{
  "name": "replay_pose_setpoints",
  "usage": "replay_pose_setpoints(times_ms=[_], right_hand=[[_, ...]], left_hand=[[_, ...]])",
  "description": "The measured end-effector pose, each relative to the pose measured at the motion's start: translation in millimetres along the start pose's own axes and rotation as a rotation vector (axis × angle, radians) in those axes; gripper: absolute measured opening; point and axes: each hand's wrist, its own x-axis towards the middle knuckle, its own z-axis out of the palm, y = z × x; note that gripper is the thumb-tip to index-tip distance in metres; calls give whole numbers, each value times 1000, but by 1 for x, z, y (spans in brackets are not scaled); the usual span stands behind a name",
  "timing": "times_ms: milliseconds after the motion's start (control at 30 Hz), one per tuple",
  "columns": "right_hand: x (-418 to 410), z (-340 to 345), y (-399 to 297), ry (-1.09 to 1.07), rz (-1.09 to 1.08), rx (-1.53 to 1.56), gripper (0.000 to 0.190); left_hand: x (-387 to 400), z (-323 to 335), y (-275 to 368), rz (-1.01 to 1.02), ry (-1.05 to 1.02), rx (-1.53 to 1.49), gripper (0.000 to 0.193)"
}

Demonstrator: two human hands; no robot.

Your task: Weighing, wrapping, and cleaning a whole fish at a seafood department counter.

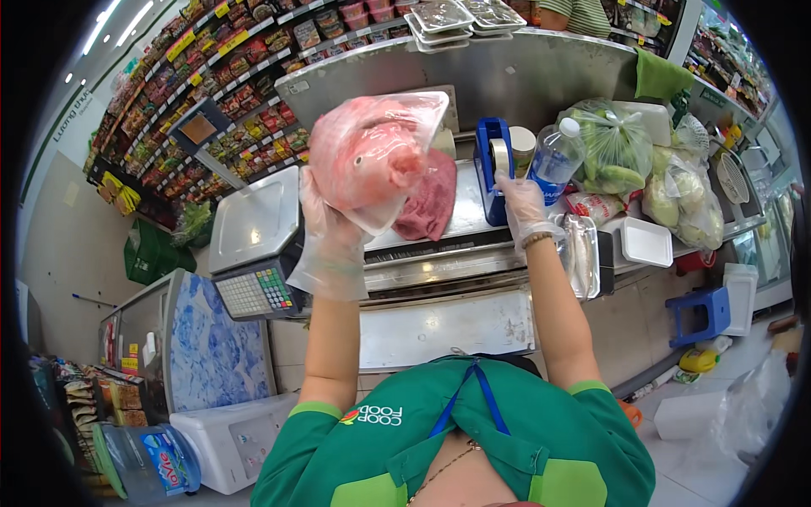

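My left hand (pixel 323 215), in a clear plastic glove, holds up a white foam tray with a pinkish-red fish (pixel 367 152) wrapped in clear film. The fish's head and eye face me. My right hand (pixel 523 203), also gloved, is at the front edge of a blue tape dispenser (pixel 489 171), its fingertips by the tape roll (pixel 500 155); whether they grip the tape cannot be made out. A dark pink cloth (pixel 434 196) lies on the steel counter behind and right of the wrapped fish.
A weighing scale (pixel 256 218) stands on the left. Right of the dispenser are a jar (pixel 523 142), a water bottle (pixel 557 158), bagged green vegetables (pixel 611 152), a tray of long silvery fish (pixel 580 253) and a white foam tray (pixel 646 242). A steel panel (pixel 532 70) rises behind, with stacked packs on top.
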Motion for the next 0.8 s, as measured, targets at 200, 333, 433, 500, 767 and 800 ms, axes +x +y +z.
replay_pose_setpoints(times_ms=[200,333,433,500,767,800], right_hand=[[-46,8,-26,152,-293,183,36],[-65,-21,-3,129,-361,-185,29],[-76,-38,-11,190,-411,-647,27],[-88,-49,-31,296,-427,-949,26],[-151,-54,-140,-591,-386,390,24],[-161,-52,-153,-726,-409,502,23]], left_hand=[[-24,19,-5,73,-171,252,42],[-23,40,-15,155,-145,411,43],[-8,9,-9,45,-328,167,52],[-5,-2,-4,-16,-414,45,58],[-36,78,-22,140,-70,298,76],[-37,78,-24,116,-113,268,73]])
